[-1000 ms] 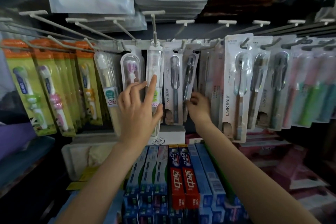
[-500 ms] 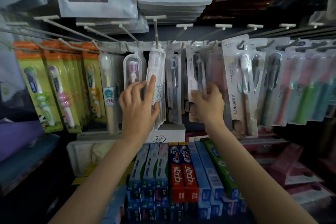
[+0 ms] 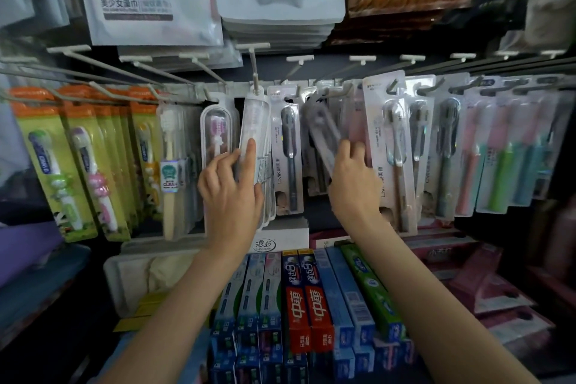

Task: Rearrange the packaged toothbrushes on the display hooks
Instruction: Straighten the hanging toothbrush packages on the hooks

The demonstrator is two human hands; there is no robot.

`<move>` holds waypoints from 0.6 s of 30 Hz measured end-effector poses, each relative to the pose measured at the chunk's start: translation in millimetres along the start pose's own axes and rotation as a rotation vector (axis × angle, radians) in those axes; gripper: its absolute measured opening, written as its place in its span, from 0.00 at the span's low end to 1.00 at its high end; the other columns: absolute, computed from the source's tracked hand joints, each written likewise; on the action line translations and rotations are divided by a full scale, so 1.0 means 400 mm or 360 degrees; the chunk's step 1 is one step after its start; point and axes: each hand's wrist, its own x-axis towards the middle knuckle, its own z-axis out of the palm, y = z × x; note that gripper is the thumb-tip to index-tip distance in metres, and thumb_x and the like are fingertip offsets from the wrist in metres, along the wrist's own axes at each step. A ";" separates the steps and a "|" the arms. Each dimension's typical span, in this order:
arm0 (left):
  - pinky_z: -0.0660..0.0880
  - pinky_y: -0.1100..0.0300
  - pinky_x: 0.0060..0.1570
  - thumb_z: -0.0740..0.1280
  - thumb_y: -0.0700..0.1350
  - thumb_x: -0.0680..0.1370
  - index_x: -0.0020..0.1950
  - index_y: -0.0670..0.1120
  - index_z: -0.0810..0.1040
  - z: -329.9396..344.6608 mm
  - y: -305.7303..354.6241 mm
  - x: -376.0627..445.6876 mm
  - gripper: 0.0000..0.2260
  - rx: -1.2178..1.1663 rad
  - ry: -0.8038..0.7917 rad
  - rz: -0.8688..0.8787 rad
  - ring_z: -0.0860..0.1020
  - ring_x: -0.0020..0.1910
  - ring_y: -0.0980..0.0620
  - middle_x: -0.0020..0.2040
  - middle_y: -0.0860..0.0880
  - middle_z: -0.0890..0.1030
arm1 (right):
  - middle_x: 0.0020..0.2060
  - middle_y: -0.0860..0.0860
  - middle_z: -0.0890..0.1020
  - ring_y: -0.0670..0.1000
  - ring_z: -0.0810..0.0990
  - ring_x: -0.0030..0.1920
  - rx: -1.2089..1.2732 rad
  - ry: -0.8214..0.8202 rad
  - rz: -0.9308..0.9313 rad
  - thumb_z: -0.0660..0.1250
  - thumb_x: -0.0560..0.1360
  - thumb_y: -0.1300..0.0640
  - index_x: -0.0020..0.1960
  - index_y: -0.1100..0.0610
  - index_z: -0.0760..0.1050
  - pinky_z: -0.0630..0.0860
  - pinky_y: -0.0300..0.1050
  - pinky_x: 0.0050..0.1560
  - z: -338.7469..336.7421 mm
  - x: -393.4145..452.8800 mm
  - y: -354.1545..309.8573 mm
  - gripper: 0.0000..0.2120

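Your left hand [image 3: 232,193] rests against the clear tube-shaped toothbrush pack [image 3: 254,131] that hangs from the white hook [image 3: 255,72] near the middle of the display rail. The index finger lies straight up the front of the tube and the thumb comes round its right side against the stack of packs behind it, so the hand grasps the tube lightly.

Your right hand [image 3: 352,184] has its fingers curled over the tilted, blurred blister-card toothbrush pack [image 3: 322,134], pinching it near its lower half. That pack is motion-smeared (its print cannot be read); it leans with its top toward the left, its upper end near the hooks just right of the middle of the rail, and whether it hangs on one of them you cannot tell from here.

Between your two hands hangs a white LMK card with a dark grey toothbrush [image 3: 288,153], upright. Just right of your right hand is a taller white card with a pale-bristled toothbrush [image 3: 392,146], slightly tilted. At the left end of the rail hang green-and-orange children's toothbrush cards [image 3: 56,165].

Below, on the shelf, red and blue toothpaste boxes [image 3: 307,299] lie side by side.
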 end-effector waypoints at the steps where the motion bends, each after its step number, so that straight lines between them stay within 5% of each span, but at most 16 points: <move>1: 0.67 0.41 0.58 0.65 0.43 0.72 0.73 0.44 0.62 0.000 0.002 0.001 0.30 -0.0007 0.0004 -0.0002 0.62 0.60 0.42 0.59 0.37 0.73 | 0.66 0.58 0.66 0.60 0.79 0.52 -0.0056 -0.0073 -0.0037 0.63 0.75 0.64 0.69 0.60 0.58 0.73 0.47 0.40 0.004 -0.005 -0.004 0.25; 9: 0.67 0.42 0.59 0.67 0.43 0.72 0.74 0.45 0.60 0.004 -0.004 -0.005 0.32 0.0034 -0.0006 -0.0001 0.63 0.61 0.42 0.61 0.37 0.73 | 0.69 0.60 0.60 0.59 0.76 0.42 0.0431 -0.0007 0.0024 0.58 0.75 0.69 0.75 0.59 0.44 0.68 0.46 0.35 0.019 -0.088 0.011 0.35; 18: 0.67 0.43 0.58 0.69 0.41 0.72 0.74 0.44 0.59 0.002 0.000 -0.009 0.33 0.0033 -0.0034 0.0006 0.63 0.61 0.42 0.61 0.37 0.72 | 0.41 0.49 0.76 0.47 0.72 0.28 0.1160 0.0186 -0.0302 0.63 0.71 0.65 0.62 0.52 0.63 0.67 0.41 0.24 0.003 -0.143 0.043 0.22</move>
